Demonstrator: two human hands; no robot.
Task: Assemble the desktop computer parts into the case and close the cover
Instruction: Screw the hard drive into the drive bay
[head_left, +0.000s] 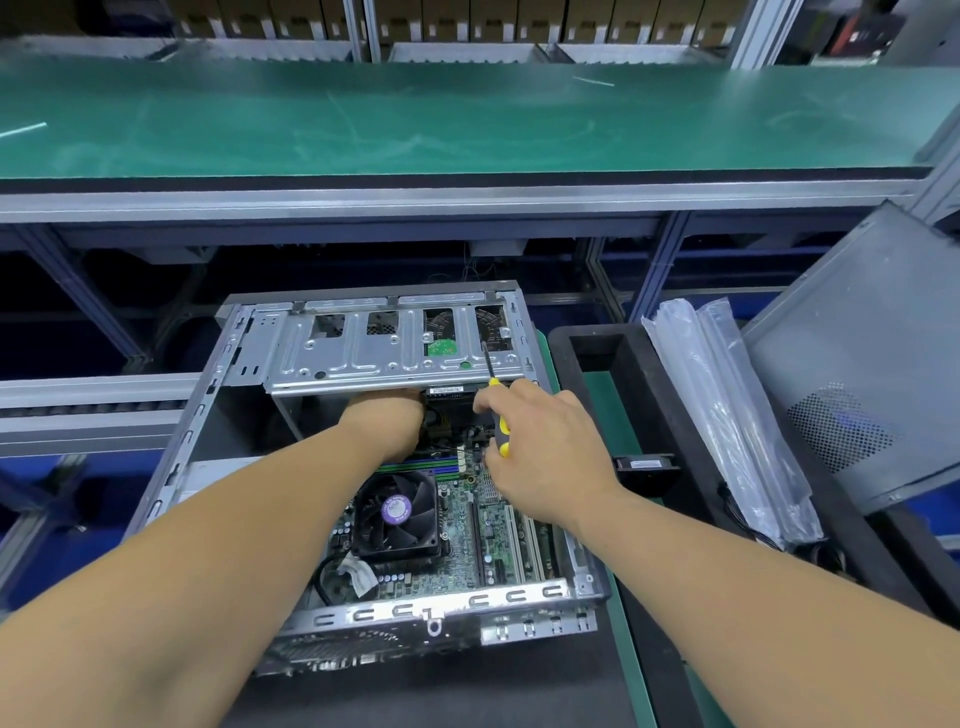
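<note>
- Head view, the case: an open grey sheet-metal desktop computer case (208, 415) lies on its side on the green-matted work surface, its interior facing up
- Head view, fitted parts: a green motherboard (467, 525) sits on the case floor, with a black square cooler fan bearing a purple round label (397, 512) mounted on it; a silver perforated metal drive cage (363, 353) spans the far end of the case
- Head view, left hand (387, 415): it reaches under the near edge of the drive cage; its fingers are hidden there, so I cannot tell whether it grasps anything
- Head view, right hand (540, 441): fingers are curled round the yellow-and-black handle of a slim screwdriver (496, 400), whose dark shaft points up and away toward the right end of the cage
- Head view, the cover: a dark grey perforated metal side panel (857, 364) leans upright to the right, well apart from the case, beside clear plastic bags (727, 415) and a black foam tray (644, 374)
- Step in hand, as judged: securing or seating a part in the drive cage, the cover not yet fitted
- Next move, as judged: the tip must meet a screw head on the cage squarely while the left hand steadies the part from below
</note>
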